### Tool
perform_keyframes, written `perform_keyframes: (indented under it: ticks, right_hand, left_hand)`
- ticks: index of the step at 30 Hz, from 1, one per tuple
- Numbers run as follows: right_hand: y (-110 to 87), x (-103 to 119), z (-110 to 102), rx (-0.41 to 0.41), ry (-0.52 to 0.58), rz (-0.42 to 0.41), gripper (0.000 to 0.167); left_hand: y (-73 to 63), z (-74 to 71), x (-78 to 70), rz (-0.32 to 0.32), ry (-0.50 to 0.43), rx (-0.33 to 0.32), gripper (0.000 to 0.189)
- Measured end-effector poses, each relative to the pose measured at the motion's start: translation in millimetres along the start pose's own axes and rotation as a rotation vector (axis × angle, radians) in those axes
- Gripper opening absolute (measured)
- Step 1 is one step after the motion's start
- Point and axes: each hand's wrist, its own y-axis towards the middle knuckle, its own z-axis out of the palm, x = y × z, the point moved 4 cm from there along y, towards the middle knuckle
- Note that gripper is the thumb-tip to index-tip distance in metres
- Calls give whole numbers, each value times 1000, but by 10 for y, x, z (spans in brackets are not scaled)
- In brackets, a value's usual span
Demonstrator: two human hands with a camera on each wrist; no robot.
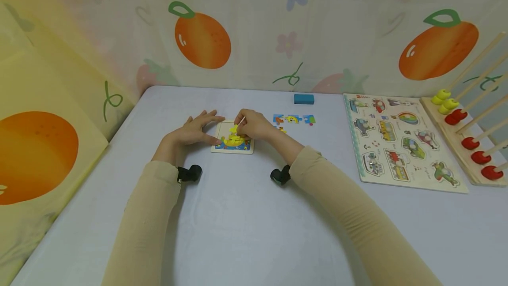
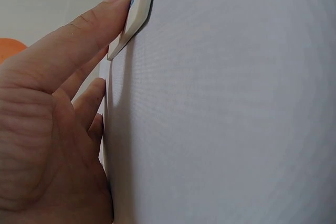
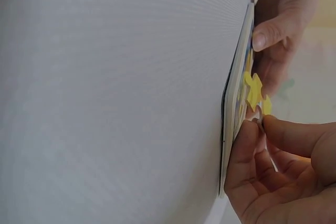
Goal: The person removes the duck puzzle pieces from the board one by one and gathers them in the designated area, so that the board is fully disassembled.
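A small jigsaw tray (image 1: 219, 150) with a pale frame lies on the table, its lower part filled with yellow and blue pieces. My left hand (image 1: 187, 133) spreads its fingers at the tray's left side, the thumb resting on the frame in the left wrist view. Over the tray, my right hand (image 1: 255, 125) pinches a yellow jigsaw piece (image 3: 254, 92) between thumb and forefinger. That piece stands tilted above the tray surface in the right wrist view. Loose jigsaw pieces (image 1: 293, 119) lie right of the right hand, one partly hidden by the wrist.
A blue block (image 1: 304, 99) sits near the table's back edge. To the right lie a large board of vehicle pictures (image 1: 420, 182) and a wooden rod stand (image 1: 456, 132) with yellow and red beads. A fruit-printed cloth (image 1: 254, 34) hangs behind the table.
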Motion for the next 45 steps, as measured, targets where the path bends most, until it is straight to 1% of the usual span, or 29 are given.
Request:
perform_keyframes:
  ticks: [11, 18, 23, 27, 33, 42, 45]
  right_hand:
    - [-30, 21, -22, 3, 72, -11, 23]
    - [-32, 51, -100, -4, 109, -18, 22]
    - [-79, 102, -198, 2, 140, -30, 23]
    - [-130, 130, -289, 1, 124, -57, 23]
    - [-202, 134, -424, -3, 154, -90, 24]
    - [-298, 38, -673, -35, 181, -72, 25]
    - [-341, -10, -763, -46, 184, -79, 24]
  left_hand:
    - [-5, 2, -1, -4, -2, 4, 77]
    - [1, 0, 11, -5, 6, 6, 77]
    - [0, -4, 6, 0, 4, 4, 77]
    - [-11, -1, -6, -7, 4, 2, 77]
    - [-12, 7, -6, -7, -2, 2, 77]
    - [-10, 8, -9, -1, -6, 0, 78]
    - [-22, 3, -19, 2, -9, -4, 77]
